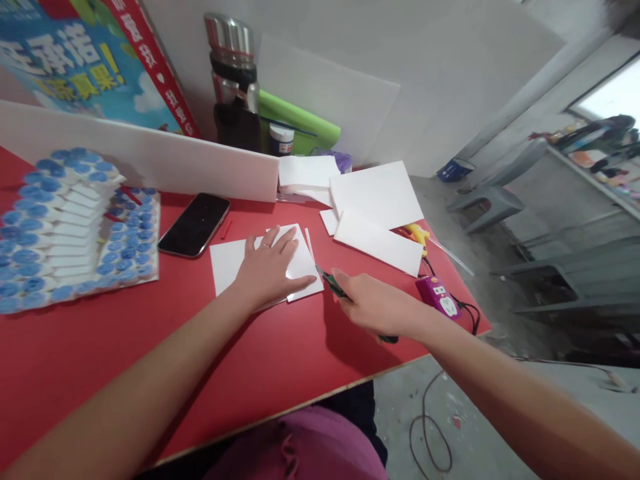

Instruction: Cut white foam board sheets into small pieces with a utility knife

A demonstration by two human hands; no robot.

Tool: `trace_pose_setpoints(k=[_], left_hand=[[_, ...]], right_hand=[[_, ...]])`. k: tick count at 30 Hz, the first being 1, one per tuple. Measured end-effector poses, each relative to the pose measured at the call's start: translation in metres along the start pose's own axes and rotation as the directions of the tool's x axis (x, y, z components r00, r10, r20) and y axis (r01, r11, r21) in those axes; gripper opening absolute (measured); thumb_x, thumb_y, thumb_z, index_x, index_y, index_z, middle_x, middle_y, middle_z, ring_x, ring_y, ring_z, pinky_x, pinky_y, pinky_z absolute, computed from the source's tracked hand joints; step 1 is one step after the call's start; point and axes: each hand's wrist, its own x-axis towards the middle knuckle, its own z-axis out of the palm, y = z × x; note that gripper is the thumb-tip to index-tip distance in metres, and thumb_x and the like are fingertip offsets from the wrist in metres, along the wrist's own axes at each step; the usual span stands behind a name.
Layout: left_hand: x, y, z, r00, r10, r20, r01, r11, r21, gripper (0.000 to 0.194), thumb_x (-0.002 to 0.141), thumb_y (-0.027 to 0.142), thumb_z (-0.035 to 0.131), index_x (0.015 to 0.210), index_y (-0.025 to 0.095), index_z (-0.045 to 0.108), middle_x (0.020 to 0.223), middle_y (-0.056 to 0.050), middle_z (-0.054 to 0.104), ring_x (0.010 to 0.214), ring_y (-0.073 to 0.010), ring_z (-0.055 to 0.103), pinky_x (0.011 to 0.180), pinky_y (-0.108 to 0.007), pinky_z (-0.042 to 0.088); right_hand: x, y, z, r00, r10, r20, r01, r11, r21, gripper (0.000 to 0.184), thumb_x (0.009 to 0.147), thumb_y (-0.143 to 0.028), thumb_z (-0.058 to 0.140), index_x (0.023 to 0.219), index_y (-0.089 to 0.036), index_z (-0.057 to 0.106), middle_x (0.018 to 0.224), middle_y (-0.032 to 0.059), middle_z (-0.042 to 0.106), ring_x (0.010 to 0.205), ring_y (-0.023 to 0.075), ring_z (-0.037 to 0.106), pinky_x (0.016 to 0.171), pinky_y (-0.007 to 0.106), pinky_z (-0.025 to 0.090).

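Note:
My left hand (267, 270) lies flat with spread fingers, pressing on a small white board (303, 250). Beneath it sits a second white board (226, 263), part of which my hand and forearm cover. In my right hand (373, 303) is a green and black utility knife (336, 285), its tip at the small board's right edge. A thin white strip (309, 243) stands out along that edge. My right fingers wrap round the knife's handle, and its back end shows below my hand.
Left are a black phone (195, 225) and a blue-and-white patterned piece (75, 250). Several white boards (377, 197) lie at the right, near a yellow glue gun (417, 233) and purple power socket (437, 297). A thermos (233, 80) stands behind. The red table's front edge (300, 408) is close.

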Motion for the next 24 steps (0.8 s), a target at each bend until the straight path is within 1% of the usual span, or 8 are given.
trace_pose_setpoints(k=[3,9,12,15,18,21,23,24], left_hand=[[0.000,0.000,0.001,1.000,-0.003,0.004,0.003,1.000,0.003,0.078,0.090,0.077,0.049,0.148,0.025,0.054,0.172,-0.007,0.032,0.157,-0.0402,0.025,0.121,-0.063,0.020],[0.001,-0.002,0.004,1.000,0.004,-0.009,-0.004,1.000,0.018,0.078,0.091,0.078,0.047,0.146,0.023,0.054,0.172,-0.008,0.031,0.157,-0.0386,0.026,0.121,-0.062,0.020],[0.001,-0.002,0.004,1.000,0.000,-0.010,0.000,1.000,0.012,0.078,0.090,0.077,0.048,0.146,0.023,0.055,0.172,-0.008,0.031,0.157,-0.0390,0.026,0.121,-0.063,0.020],[0.001,-0.002,0.004,1.000,0.007,-0.017,-0.007,1.000,-0.003,0.076,0.090,0.076,0.050,0.146,0.024,0.055,0.171,-0.009,0.032,0.156,-0.0398,0.027,0.120,-0.064,0.021],[0.001,-0.002,0.004,1.000,0.012,-0.023,-0.013,1.000,-0.015,0.076,0.091,0.075,0.050,0.147,0.024,0.054,0.171,-0.010,0.033,0.156,-0.0404,0.027,0.121,-0.065,0.020],[0.000,-0.002,0.003,1.000,0.012,-0.027,-0.012,1.000,-0.011,0.073,0.093,0.073,0.049,0.147,0.023,0.054,0.171,-0.010,0.033,0.156,-0.0404,0.027,0.121,-0.064,0.020],[-0.001,-0.002,0.002,0.999,0.019,-0.032,-0.019,1.000,-0.007,0.071,0.094,0.071,0.050,0.146,0.023,0.055,0.171,-0.010,0.033,0.157,-0.0401,0.027,0.121,-0.064,0.020],[-0.002,-0.003,0.002,0.999,0.023,-0.034,-0.024,1.000,-0.007,0.070,0.094,0.070,0.050,0.146,0.023,0.055,0.171,-0.010,0.033,0.157,-0.0399,0.027,0.121,-0.064,0.020]], right_hand=[[-0.005,0.004,0.008,1.000,-0.014,-0.026,0.013,1.000,-0.026,0.041,0.097,-0.015,0.038,0.137,-0.009,0.047,0.077,0.0106,0.071,0.047,0.0165,0.060,0.050,0.027,0.037],[-0.015,0.003,0.019,0.997,-0.010,-0.078,0.004,0.996,-0.084,0.043,0.098,-0.018,0.040,0.138,-0.006,0.049,0.084,0.0152,0.074,0.061,0.0205,0.061,0.054,0.030,0.031],[-0.020,0.002,0.024,0.997,0.009,-0.081,-0.017,0.995,-0.094,0.048,0.099,-0.018,0.042,0.144,-0.006,0.046,0.091,0.0169,0.075,0.070,0.0228,0.064,0.058,0.030,0.032],[-0.023,0.002,0.031,0.995,0.028,-0.091,-0.038,0.994,-0.101,0.055,0.099,-0.018,0.043,0.153,-0.006,0.040,0.099,0.0191,0.075,0.079,0.0260,0.068,0.061,0.031,0.035],[-0.027,0.004,0.034,0.994,0.034,-0.102,-0.043,0.995,-0.088,0.062,0.098,-0.016,0.043,0.158,-0.004,0.034,0.101,0.0208,0.076,0.081,0.0276,0.070,0.063,0.032,0.039],[-0.034,0.015,0.031,0.993,0.016,-0.114,-0.016,1.000,0.007,0.061,0.097,-0.017,0.047,0.157,-0.011,0.040,0.101,0.0169,0.076,0.083,0.0262,0.071,0.066,0.030,0.044],[-0.038,0.029,0.029,0.983,-0.002,-0.181,0.015,0.997,0.074,0.060,0.098,-0.020,0.049,0.157,-0.018,0.042,0.105,0.0132,0.077,0.088,0.0257,0.072,0.070,0.030,0.048],[-0.038,0.038,0.029,0.973,0.000,-0.232,0.019,0.997,0.080,0.061,0.099,-0.021,0.048,0.159,-0.020,0.040,0.106,0.0123,0.077,0.089,0.0260,0.072,0.072,0.031,0.048]])
